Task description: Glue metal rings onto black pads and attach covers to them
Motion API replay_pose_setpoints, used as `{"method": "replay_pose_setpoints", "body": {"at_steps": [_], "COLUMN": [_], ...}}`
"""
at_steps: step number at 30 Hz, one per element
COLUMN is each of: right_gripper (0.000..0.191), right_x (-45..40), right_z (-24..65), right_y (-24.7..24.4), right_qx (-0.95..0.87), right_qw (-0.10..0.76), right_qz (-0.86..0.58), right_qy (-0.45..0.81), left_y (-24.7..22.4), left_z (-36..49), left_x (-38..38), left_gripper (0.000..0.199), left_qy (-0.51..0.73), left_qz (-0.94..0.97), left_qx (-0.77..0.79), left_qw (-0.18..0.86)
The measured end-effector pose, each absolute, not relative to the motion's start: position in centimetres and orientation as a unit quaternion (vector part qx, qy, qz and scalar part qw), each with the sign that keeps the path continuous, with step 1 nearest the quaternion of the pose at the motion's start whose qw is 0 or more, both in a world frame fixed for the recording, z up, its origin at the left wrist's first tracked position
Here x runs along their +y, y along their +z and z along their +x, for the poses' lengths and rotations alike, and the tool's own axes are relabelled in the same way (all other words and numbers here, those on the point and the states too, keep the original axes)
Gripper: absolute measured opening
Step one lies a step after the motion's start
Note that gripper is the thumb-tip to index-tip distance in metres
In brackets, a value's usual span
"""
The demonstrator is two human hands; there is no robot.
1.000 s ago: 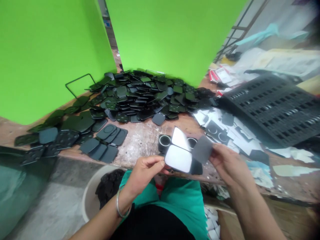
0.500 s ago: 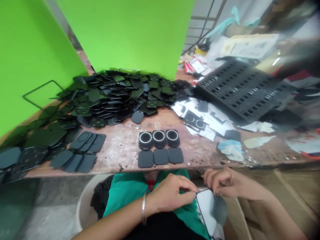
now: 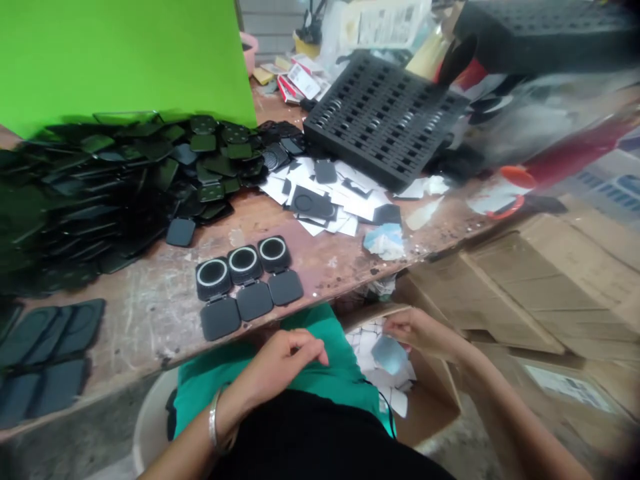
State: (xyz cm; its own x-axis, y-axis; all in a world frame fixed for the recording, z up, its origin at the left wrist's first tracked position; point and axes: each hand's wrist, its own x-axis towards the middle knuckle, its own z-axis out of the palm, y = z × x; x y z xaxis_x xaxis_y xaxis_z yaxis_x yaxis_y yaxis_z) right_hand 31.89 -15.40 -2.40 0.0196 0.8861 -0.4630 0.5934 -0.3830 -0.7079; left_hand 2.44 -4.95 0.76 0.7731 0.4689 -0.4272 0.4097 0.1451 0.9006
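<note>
My right hand point(image 3: 406, 327) is closed in a pinch over an open cardboard box point(image 3: 434, 427) at the right of my lap. From its fingertips hangs a thin, bluish-grey square piece point(image 3: 390, 355), probably a film. White cut pieces point(image 3: 399, 402) lie inside the box. Above the green cloth on my lap point(image 3: 320, 333), my left hand point(image 3: 287, 360) has its fingers curled together, with nothing visible in them. On the table edge before it stand three black hinged folding pads point(image 3: 243, 262) in a row, opened, each with a white ring on its upper half.
A large heap of black square pads point(image 3: 120, 193) covers the table's left and back. More pads point(image 3: 50, 347) overlap at the front left. White sheets point(image 3: 345, 193), a black slotted tray point(image 3: 383, 117) and an orange-rimmed roll point(image 3: 517, 179) lie right. Flattened cardboard point(image 3: 505, 287) leans beside the table.
The view has swung right. My hands have moved apart; the right one is now over the box with the bluish-grey piece. The white, dark-edged piece between my hands is gone from view.
</note>
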Motion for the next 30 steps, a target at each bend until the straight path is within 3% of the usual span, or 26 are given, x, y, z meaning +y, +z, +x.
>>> {"method": "replay_pose_setpoints", "body": {"at_steps": [2, 5, 9, 13, 18, 20, 23, 24, 27, 30], "right_gripper": [0.018, 0.017, 0.034, 0.044, 0.042, 0.029, 0.035, 0.037, 0.037, 0.036], "right_x": [-13.7, -11.2, -8.7, -6.7, -3.1, -1.5, 0.2, 0.6, 1.5, 2.3], "right_z": [29.3, 25.2, 21.4, 20.0, 19.3, 18.6, 17.0, 16.6, 15.6, 15.5], "right_y": [0.1, 2.4, 2.7, 3.3, 3.9, 3.7, 3.3, 3.3, 3.3, 3.2], "right_qx": [-0.600, -0.691, -0.776, -0.828, -0.685, -0.644, -0.605, -0.594, -0.564, -0.515], "right_qw": [0.265, 0.422, 0.430, 0.344, 0.395, 0.367, 0.344, 0.354, 0.384, 0.392], "right_qz": [-0.648, -0.558, -0.459, -0.426, -0.549, -0.554, -0.536, -0.544, -0.583, -0.612], "right_qy": [0.387, 0.179, 0.052, 0.123, 0.270, 0.379, 0.478, 0.475, 0.441, 0.455], "left_y": [1.6, 2.8, 3.7, 3.7, 4.0, 4.2, 3.7, 3.4, 1.8, 0.4], "left_z": [2.6, 2.8, 1.9, -0.5, -3.3, -4.0, -4.6, -4.7, -5.0, -5.6], "left_x": [-5.4, -6.0, -5.5, -4.2, -2.9, -2.7, -2.7, -2.8, -2.7, -2.3], "left_gripper": [0.054, 0.060, 0.069, 0.064, 0.047, 0.040, 0.021, 0.027, 0.074, 0.086], "left_qy": [0.011, 0.083, 0.249, 0.323, 0.325, 0.310, 0.299, 0.300, 0.292, 0.265], "left_qz": [0.590, 0.446, 0.322, 0.324, 0.531, 0.598, 0.643, 0.648, 0.659, 0.660], "left_qx": [0.306, 0.297, 0.317, 0.381, 0.436, 0.446, 0.512, 0.539, 0.598, 0.642], "left_qw": [0.747, 0.840, 0.857, 0.803, 0.650, 0.589, 0.484, 0.446, 0.350, 0.287]}}
